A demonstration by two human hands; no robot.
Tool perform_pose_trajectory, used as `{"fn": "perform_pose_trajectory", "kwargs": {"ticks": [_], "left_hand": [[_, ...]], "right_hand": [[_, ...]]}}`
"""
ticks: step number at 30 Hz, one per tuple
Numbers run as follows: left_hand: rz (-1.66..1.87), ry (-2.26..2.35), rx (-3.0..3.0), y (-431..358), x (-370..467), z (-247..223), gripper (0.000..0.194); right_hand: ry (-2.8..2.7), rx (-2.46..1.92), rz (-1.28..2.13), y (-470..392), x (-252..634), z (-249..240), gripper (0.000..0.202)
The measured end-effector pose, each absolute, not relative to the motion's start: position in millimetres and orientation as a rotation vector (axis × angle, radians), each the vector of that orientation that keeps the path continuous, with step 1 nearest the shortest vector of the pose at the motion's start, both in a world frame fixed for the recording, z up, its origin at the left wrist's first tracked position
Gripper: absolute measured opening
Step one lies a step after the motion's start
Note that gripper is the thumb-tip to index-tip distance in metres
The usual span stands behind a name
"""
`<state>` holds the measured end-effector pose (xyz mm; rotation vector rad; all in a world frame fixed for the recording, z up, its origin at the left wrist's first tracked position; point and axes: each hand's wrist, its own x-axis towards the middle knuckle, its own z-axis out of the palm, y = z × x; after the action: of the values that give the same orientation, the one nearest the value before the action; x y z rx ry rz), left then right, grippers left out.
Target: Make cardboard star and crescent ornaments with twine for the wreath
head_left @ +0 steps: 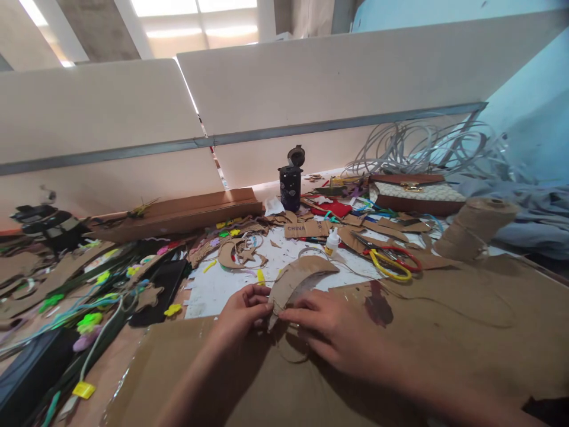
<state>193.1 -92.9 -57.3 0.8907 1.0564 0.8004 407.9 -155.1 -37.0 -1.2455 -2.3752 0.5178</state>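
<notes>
A cardboard crescent (297, 277) is held tilted over a brown cardboard sheet, its lower tip between my two hands. My left hand (246, 308) grips the crescent's lower left edge, thumb and fingers closed on it. Thin twine (453, 308) crosses the sheet and runs round the crescent near its lower tip. There my right hand (326, 323) pinches the twine with thumb and forefinger, close against the cardboard; the exact grip is partly hidden. A loop of twine hangs below the hands. A small white glue bottle (332, 243) stands just beyond the crescent.
Yellow-and-red-handled scissors (391, 264) lie at right, near a large twine spool (478, 228). A dark bottle (290, 187) with its lid up stands at the back. Cardboard scraps, another crescent (229, 255) and a black phone-like slab (160, 290) lie left.
</notes>
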Motion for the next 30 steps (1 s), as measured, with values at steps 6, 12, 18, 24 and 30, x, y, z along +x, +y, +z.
{"fn": "perform_pose_trajectory", "kwargs": {"ticks": [6, 12, 18, 24, 30], "left_hand": [[0.841, 1.053, 0.863, -93, 194, -62, 0.046], [0.848, 1.038, 0.857, -91, 196, -66, 0.043], [0.872, 1.061, 0.836, -93, 197, -75, 0.039], [0.856, 1.016, 0.775, -99, 197, -73, 0.037], [0.894, 0.975, 0.686, -102, 201, -68, 0.037]], "right_hand": [[-2.443, -1.270, 0.416, -154, 403, -42, 0.038], [-2.504, -1.263, 0.268, -157, 401, -47, 0.040], [-2.535, -1.263, 0.199, -159, 397, -44, 0.024], [-2.499, -1.257, 0.207, -158, 397, -47, 0.022], [-2.466, -1.249, 0.242, -157, 398, -49, 0.029]]}}
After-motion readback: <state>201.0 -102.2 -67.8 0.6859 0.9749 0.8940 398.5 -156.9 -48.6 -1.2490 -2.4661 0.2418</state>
